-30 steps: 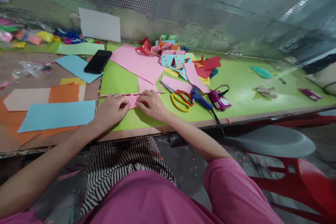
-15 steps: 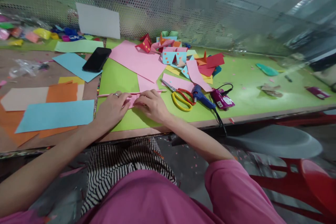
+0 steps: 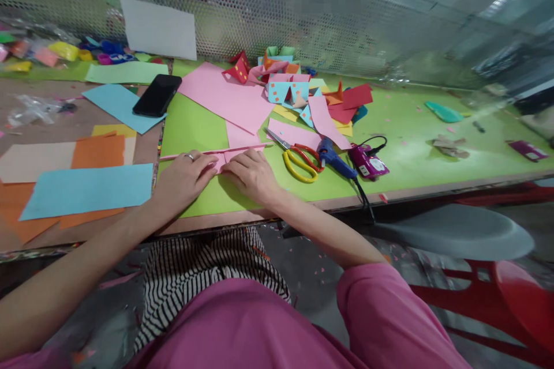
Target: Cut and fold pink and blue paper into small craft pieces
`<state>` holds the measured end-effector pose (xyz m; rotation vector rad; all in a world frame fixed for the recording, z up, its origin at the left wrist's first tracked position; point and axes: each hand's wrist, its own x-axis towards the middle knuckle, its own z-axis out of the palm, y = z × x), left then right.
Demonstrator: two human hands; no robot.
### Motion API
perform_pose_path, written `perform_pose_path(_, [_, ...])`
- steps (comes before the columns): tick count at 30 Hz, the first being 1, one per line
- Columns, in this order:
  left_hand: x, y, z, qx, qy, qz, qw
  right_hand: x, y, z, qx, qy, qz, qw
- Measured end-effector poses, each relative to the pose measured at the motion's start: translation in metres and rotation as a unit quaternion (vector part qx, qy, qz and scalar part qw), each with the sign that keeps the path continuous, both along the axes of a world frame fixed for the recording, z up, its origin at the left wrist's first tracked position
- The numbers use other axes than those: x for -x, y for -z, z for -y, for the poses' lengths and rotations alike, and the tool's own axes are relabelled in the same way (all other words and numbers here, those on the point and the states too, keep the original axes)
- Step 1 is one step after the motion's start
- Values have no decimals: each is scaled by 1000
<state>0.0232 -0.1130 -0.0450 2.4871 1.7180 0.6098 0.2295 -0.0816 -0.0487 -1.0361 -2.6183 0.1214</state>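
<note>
A folded piece of pink paper lies flat on the green table top, a crease running across its middle. My left hand presses on its left part with curled fingers, a ring on one of them. From the right, my right hand holds the other part down, its fingers bent together over the paper. Both sets of fingertips almost meet at the crease, and my palms hide some of the sheet. Just right of my right hand rest scissors with red and yellow handles.
Beyond the scissors lie a blue glue gun and a purple box with a cable. Folded coloured paper pieces pile up at the back. A black phone sits on blue paper at left, near a blue sheet.
My right fingers have flattened and shifted slightly on the pink paper, baring more of its crease. My left hand stays nearly in place. The view has shifted a little.
</note>
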Motion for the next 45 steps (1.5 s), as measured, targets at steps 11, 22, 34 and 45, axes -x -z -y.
perform_pose_path(11, [-5,2,-1,-29,4,-70,997,-2,4,-1,-43,9,29,999])
perform_pose_path(22, [-2,8,1,-64,60,-72,994,-15,-4,-5,-5,16,-14,1000])
perform_pose_path(34, [-1,6,-1,-78,87,-96,988,-30,-2,-6,19,35,13,999])
perform_pose_path(45, [-3,-1,3,-115,123,-182,969,-29,-4,-7,-3,9,38,999])
